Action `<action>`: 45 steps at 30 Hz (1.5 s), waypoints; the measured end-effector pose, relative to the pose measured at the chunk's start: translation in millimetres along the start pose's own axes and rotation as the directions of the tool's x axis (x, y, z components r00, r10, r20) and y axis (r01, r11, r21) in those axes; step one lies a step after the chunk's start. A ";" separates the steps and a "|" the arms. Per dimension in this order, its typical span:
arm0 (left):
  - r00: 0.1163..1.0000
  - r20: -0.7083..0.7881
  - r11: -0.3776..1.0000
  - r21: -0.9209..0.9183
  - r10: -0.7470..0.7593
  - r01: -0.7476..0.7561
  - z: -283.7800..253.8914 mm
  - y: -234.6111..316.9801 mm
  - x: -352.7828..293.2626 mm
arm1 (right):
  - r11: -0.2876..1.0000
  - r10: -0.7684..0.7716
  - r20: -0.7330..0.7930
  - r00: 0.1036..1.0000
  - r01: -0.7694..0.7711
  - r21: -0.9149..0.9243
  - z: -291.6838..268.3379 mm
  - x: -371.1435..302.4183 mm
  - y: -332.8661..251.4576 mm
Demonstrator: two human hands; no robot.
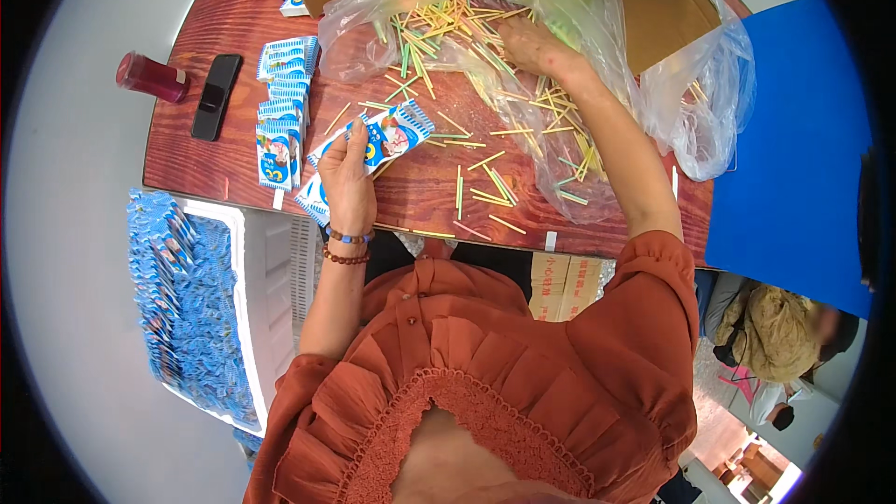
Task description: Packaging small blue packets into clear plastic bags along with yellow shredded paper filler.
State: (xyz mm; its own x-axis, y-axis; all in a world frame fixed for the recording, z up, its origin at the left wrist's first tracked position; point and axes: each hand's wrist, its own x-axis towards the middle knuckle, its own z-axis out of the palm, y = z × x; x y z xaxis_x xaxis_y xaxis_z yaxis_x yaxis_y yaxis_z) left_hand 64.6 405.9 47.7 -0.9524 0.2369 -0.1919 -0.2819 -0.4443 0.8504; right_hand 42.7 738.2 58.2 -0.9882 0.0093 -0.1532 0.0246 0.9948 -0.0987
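Note:
My left hand (347, 175) is closed around blue and white printed packets (401, 135), flat with crimped ends; one sticks out to the upper right, another below my fingers. Bracelets circle that wrist. My right hand (530, 45) reaches to the edge of a pile of thin yellow and green sticks (448, 26) beside a clear plastic bag (588, 9). Its fingers are bent and drawn together, and what lies between them is hidden. More loose sticks (495, 189) lie scattered over the red wood-grain table (420, 201) between my arms.
Overlapping packets (280, 121) form a row left of my left hand. Beyond them lie a black phone (217, 96) and a red jar (152, 77). A white foam box (245, 299) full of blue packets stands lower left. A cardboard box (667, 5) stands behind the bag.

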 end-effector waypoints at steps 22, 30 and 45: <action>0.983 0.104 0.982 -0.092 -0.154 0.164 17.4 -18.4 3.6 | -0.608 0.347 -0.188 0.919 0.373 0.701 10.8 -36.8 -22.3; 0.993 0.068 0.982 -0.157 -0.097 0.107 47.3 -7.4 -6.6 | -0.399 0.546 -0.480 0.686 0.717 0.571 -30.9 -84.0 -159.1; 0.998 0.066 0.975 -0.222 0.004 0.011 45.5 -6.0 -8.2 | 0.230 0.482 -0.656 0.581 0.639 0.734 -11.5 -74.3 -205.8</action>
State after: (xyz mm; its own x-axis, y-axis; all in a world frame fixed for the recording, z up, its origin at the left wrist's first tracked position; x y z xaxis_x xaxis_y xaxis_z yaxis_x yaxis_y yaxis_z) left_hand 79.4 445.9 66.4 -0.9436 0.2921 -0.1559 -0.3113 -0.6222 0.7183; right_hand 109.3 534.0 101.2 -0.6615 0.5509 0.5088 -0.5142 0.1606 -0.8425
